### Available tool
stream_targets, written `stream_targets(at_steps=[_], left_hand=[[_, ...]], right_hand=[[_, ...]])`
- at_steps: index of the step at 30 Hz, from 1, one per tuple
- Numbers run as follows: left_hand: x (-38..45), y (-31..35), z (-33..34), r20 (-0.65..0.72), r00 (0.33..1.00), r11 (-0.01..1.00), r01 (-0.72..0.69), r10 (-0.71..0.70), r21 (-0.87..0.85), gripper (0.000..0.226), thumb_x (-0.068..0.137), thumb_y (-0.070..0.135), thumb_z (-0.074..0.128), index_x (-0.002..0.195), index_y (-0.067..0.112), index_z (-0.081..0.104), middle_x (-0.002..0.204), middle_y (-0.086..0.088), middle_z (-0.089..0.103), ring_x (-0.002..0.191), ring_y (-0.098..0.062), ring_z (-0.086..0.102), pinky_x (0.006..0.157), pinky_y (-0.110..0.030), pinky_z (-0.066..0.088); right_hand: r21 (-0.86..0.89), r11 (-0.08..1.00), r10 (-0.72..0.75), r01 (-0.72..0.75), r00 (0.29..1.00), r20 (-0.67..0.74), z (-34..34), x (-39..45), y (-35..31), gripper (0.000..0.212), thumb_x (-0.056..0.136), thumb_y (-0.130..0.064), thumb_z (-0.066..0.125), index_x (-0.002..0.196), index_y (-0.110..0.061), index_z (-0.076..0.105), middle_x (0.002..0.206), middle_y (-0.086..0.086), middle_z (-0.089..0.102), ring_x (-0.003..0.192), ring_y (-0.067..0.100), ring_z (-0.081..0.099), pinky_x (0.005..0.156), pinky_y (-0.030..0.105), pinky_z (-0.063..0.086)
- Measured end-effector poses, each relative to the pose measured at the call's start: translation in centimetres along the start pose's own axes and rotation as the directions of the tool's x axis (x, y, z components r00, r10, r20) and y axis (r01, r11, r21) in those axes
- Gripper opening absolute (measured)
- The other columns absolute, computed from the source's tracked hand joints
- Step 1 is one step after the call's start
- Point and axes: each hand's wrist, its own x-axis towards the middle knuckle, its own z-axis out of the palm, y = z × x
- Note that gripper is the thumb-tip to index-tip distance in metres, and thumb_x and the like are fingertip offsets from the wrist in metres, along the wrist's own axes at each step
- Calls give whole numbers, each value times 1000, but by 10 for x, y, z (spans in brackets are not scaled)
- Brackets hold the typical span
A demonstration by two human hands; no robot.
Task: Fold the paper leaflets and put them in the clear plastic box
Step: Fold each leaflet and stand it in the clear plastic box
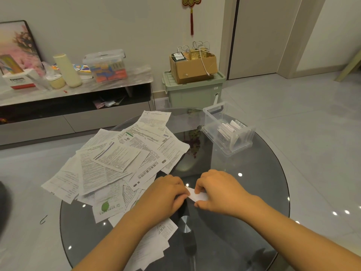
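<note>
Folded leaflet [197,195] beside loose leaflet pile [121,163]

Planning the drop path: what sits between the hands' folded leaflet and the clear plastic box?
Head view: only bare glass table between the folded leaflet, held by both hands, and the clear plastic box. Loose leaflets lie off left.

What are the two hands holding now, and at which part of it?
Both hold one small white folded paper leaflet: the left hand pinches its left end, the right hand its right end, over the round dark glass table.
</note>
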Motion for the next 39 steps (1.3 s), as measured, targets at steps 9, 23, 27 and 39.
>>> stream_targets(at_steps=[9, 23, 27, 39], left_hand=[[9, 15, -6, -170, 957, 954, 195, -236, -228, 9, 91, 26, 56, 91, 28, 65, 87, 16, 62, 83, -1, 55, 74, -21, 46], [80, 39, -51, -179, 944, 926, 211, -276, -313, 15, 88, 16, 62, 88, 26, 73, 87, 12, 69, 80, -4, 59, 76, -17, 47], [112, 43, -55, -207, 945, 916, 164, -252, -366, 15, 87, 16, 62, 88, 26, 72, 88, 7, 71, 80, -9, 64, 80, -29, 52], [204, 57, -34, -48, 998, 998, -42, 44, 50, 49, 85, 28, 28, 121, 20, 60, 126, 4, 57, 122, -14, 40, 103, -31, 11]], right_hand=[[119, 992, 70, -45, 975, -211, -14, 1, 10, 23, 91, -32, 49, 98, -26, 70, 92, -4, 65, 92, 15, 51, 71, 27, 39], [284, 945, 236, -165, 942, -240, -62, 3, 46, 19, 92, -22, 55, 98, -17, 72, 95, -1, 69, 89, 16, 60, 74, 23, 43], [226, 948, 285, -225, 916, -284, -80, 9, 67, 18, 91, -23, 56, 95, -18, 73, 92, 3, 70, 86, 15, 57, 77, 29, 46], [298, 837, 546, -458, 677, -494, -108, 37, 140, 17, 90, -18, 56, 94, -11, 70, 89, 7, 70, 84, 26, 62, 74, 37, 52]])
